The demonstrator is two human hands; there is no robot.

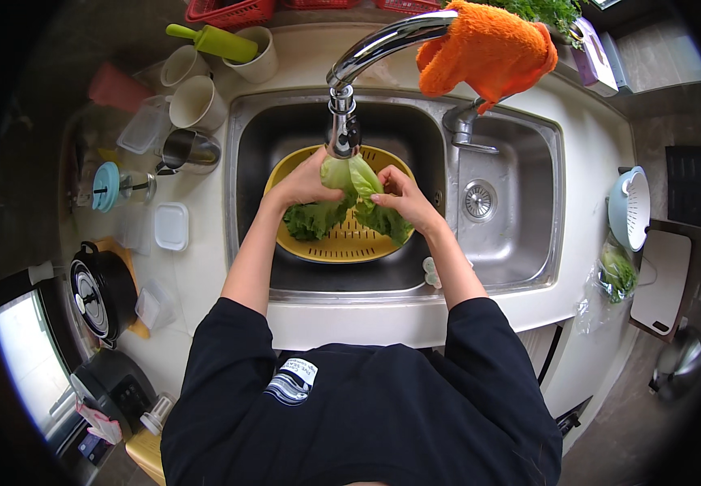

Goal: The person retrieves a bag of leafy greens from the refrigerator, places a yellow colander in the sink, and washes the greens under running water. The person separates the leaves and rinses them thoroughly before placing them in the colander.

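Green leaf lettuce (320, 217) hangs over a yellow oval colander (350, 250) in the large left basin. Its pale stem end points up, just beneath the chrome faucet's spray head (344, 136). My left hand (306, 181) grips the lettuce from the left, the thumb lying across the pale leaf bases. On the right, my right hand (408, 199) pinches a leaf between thumb and fingers. The dark frilly leaf tips spread to both sides, above the slotted colander bottom. Whether water is running cannot be made out.
An orange cloth (484, 54) drapes over the faucet's arched neck. The smaller basin (508, 237) with its drain lies right. Left on the counter are cups (197, 103), a metal pitcher (189, 152) and a black pot (104, 291). Bagged greens (617, 273) rest at the right.
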